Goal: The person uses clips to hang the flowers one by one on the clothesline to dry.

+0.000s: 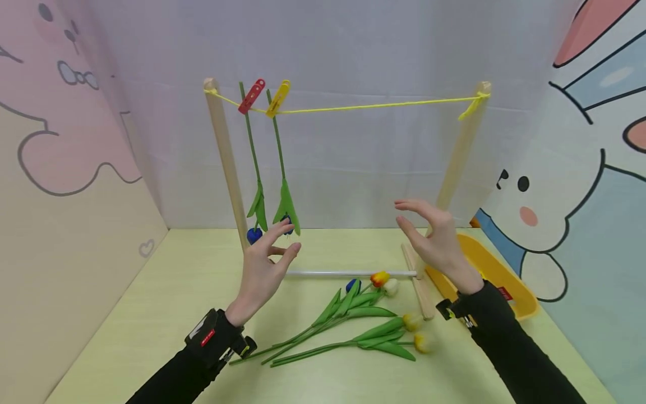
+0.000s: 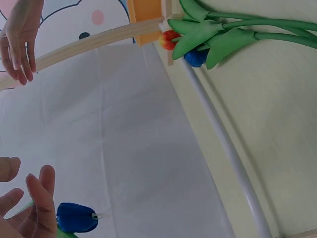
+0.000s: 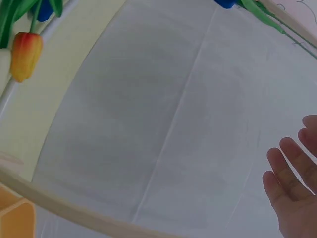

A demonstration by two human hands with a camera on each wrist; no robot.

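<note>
Two blue tulips hang head down from a yellow string (image 1: 363,106), one stem under a red clothespin (image 1: 251,96), the other under a yellow clothespin (image 1: 278,99). My left hand (image 1: 264,261) is raised with loosely bent fingers and holds nothing. In the head view its fingertips overlap the right-hand blue tulip (image 1: 286,221); the other blue tulip (image 1: 254,235) hangs just left. In the left wrist view, a blue tulip head (image 2: 77,217) shows beside those fingers. My right hand (image 1: 436,241), empty with fingers spread in a curve, is in front of the right wooden post (image 1: 461,154).
Several tulips with green stems (image 1: 313,331) lie on the table (image 1: 141,314), their red-orange (image 1: 379,279), white, yellow and blue heads pointing right. Behind them runs a white crossbar (image 1: 323,274). A yellow basket (image 1: 527,306) stands at the right, and a left post (image 1: 224,151) holds the string's other end.
</note>
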